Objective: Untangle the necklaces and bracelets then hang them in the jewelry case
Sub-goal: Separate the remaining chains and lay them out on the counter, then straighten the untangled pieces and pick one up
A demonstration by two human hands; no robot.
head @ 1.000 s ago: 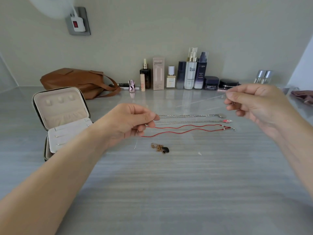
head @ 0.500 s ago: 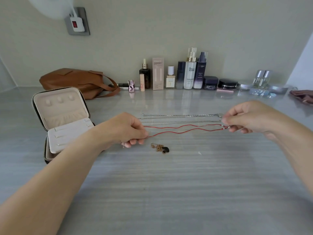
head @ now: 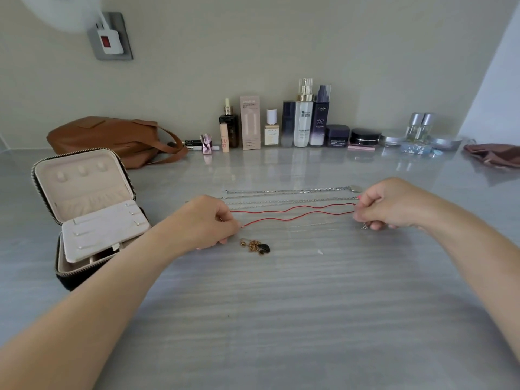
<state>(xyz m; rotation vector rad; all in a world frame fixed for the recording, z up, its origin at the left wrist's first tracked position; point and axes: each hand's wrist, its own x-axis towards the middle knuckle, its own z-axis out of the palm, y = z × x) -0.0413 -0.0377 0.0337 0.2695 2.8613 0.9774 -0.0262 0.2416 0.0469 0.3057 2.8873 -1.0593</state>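
Grey bench [head: 281, 319], jewelry case [head: 84, 192] open | left hand [head: 208, 223], right hand [head: 385, 205] each pinch a fine chain [head: 312, 224] end, holding it straight beside the red cord [head: 267, 212], likely against retangling.

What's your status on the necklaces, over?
Left hand and right hand each pinch an end of thin silver chain, low over table. Jewelry case open, nothing hung inside. Gold chain bunched beside left hand.

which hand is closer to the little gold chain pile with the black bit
Left. The left hand sits just up-left of the gold chain pile, nearly touching; the right hand is far to its right. Both pinch the thin silver chain.
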